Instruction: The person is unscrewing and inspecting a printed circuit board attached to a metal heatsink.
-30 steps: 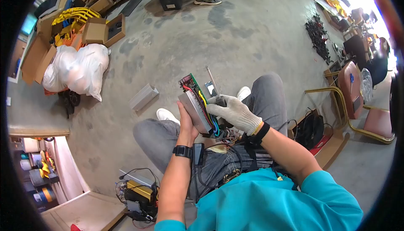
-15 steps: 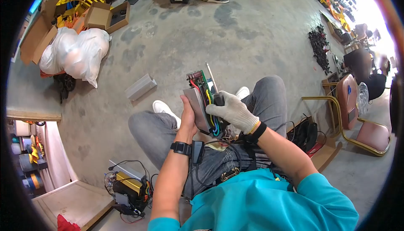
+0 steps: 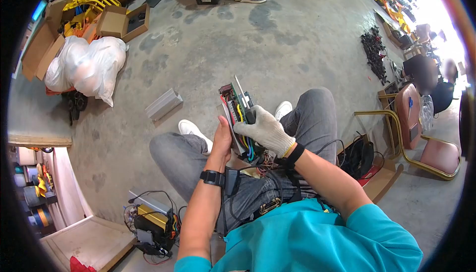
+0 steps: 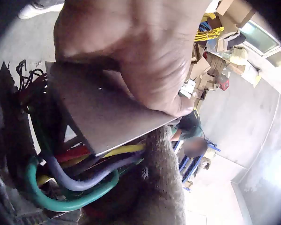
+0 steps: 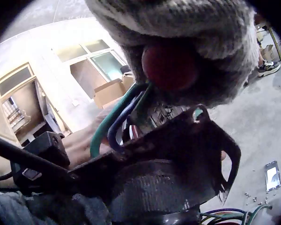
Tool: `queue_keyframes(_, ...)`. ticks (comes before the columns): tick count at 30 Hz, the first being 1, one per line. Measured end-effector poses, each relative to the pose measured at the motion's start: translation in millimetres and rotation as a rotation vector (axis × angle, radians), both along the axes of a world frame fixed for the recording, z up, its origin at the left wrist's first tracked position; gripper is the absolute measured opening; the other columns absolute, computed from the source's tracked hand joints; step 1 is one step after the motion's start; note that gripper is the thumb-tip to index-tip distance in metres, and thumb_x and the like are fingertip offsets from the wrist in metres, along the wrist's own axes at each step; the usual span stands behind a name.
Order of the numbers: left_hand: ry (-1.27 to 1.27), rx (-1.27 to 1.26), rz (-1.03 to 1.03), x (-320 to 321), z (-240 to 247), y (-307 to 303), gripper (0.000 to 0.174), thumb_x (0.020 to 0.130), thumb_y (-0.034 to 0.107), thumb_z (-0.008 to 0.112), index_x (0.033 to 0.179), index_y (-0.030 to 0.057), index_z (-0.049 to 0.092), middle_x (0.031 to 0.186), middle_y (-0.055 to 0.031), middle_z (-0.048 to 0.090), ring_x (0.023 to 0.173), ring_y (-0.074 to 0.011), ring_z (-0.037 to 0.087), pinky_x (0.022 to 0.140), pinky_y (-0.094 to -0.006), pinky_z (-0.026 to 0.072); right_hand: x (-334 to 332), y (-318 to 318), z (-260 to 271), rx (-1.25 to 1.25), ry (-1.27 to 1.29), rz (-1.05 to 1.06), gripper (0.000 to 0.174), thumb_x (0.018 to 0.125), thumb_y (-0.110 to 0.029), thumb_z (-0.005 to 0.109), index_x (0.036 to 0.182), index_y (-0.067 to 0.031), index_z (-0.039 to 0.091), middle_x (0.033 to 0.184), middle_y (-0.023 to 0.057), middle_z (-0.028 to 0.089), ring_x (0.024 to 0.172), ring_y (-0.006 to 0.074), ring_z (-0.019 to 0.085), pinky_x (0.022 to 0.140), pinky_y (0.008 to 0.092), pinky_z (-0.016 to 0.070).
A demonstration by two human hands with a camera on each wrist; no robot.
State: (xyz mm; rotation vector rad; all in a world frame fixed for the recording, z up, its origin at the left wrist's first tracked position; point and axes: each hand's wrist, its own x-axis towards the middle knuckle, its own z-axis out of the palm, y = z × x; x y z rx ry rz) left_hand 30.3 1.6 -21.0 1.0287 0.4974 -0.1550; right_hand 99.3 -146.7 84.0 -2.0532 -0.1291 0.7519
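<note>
In the head view, my bare left hand (image 3: 222, 140) grips an electronics assembly (image 3: 227, 89) over my lap. Its palm and thumb lie on the flat metal plate (image 4: 98, 103), seen in the left wrist view. Green (image 4: 61, 204), purple, yellow and red wires loop beside the plate. My gloved right hand (image 3: 267, 131) is curled round a screwdriver, whose shaft (image 3: 239, 84) points up past the circuit board. The red handle end (image 5: 168, 68) shows inside the glove (image 5: 192, 28) in the right wrist view. The screwdriver's tip contact cannot be told.
A metal channel piece (image 3: 163, 106) lies on the floor beyond my left knee. Left of me are a wired unit (image 3: 152, 217) and white bags (image 3: 87, 66). A chair (image 3: 439, 157) and an open carton (image 3: 381, 183) stand right. A phone-like object (image 5: 272, 176) and small bits lie on the floor.
From half a second ago, the gloved hand and screwdriver have moved slightly left. The metal plate appears turned more edge-on. Both hands keep their holds.
</note>
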Motion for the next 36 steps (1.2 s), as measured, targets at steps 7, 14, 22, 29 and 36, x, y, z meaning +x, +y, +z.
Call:
queue_keyframes(7,-0.061,0.129,-0.023,-5.1,-17.2,4.3,0.083,0.088,0.075,0.066,0.132,0.0057,0.052,0.124,-0.0072,0.063,0.118,-0.0200,0.059,0.102,-0.0388,0.0485,1.2,1.1,-15.7,-0.051,-0.144,-0.030,0.072,0.081,-0.046,0.082,0.122,0.0079,0.057,0.103,0.0297,0.073,0.101,0.0424,0.074,0.087,0.0458,0.0578)
queue_keyframes(14,0.043,0.074,-0.036,-3.4,-7.3,3.6,0.052,0.099,0.049,0.068,0.129,0.0094,0.051,0.123,-0.0072,0.060,0.116,-0.0206,0.058,0.100,-0.0392,0.0470,-5.8,0.6,-26.8,-0.042,-0.201,-0.033,0.069,0.083,-0.046,0.081,0.119,0.0067,0.055,0.100,0.0291,0.073,0.097,0.0437,0.074,0.083,0.0472,0.0581)
queue_keyframes(22,0.040,-0.055,-0.017,-3.4,-3.1,5.8,0.060,0.099,0.042,0.063,0.142,0.0022,0.047,0.133,-0.0123,0.058,0.123,-0.0223,0.056,0.108,-0.0399,0.0428,-7.7,1.2,-13.5,-0.016,-0.118,0.009,0.066,0.084,-0.045,0.080,0.122,0.0052,0.060,0.105,0.0278,0.073,0.102,0.0386,0.074,0.088,0.0434,0.0571)
queue_keyframes(29,-0.077,-0.081,0.051,-0.4,-10.7,5.0,0.039,0.105,0.038,0.056,0.126,0.0063,0.060,0.109,-0.0050,0.070,0.102,-0.0190,0.068,0.091,-0.0368,0.0569,5.0,-18.9,-6.1,0.332,0.251,-0.052,0.052,0.095,-0.037,0.072,0.125,0.0049,0.063,0.099,0.0067,0.070,0.088,0.0161,0.066,0.082,0.0303,0.0542)
queue_keyframes(36,0.023,0.004,-0.042,-0.1,-3.3,1.7,0.043,0.101,0.037,0.060,0.130,0.0057,0.056,0.117,-0.0078,0.065,0.107,-0.0190,0.065,0.092,-0.0376,0.0545,6.2,-22.3,1.1,0.347,0.314,0.087,0.076,0.095,-0.040,0.076,0.150,0.0017,0.045,0.116,0.0121,0.065,0.105,0.0154,0.062,0.086,0.0307,0.0529)
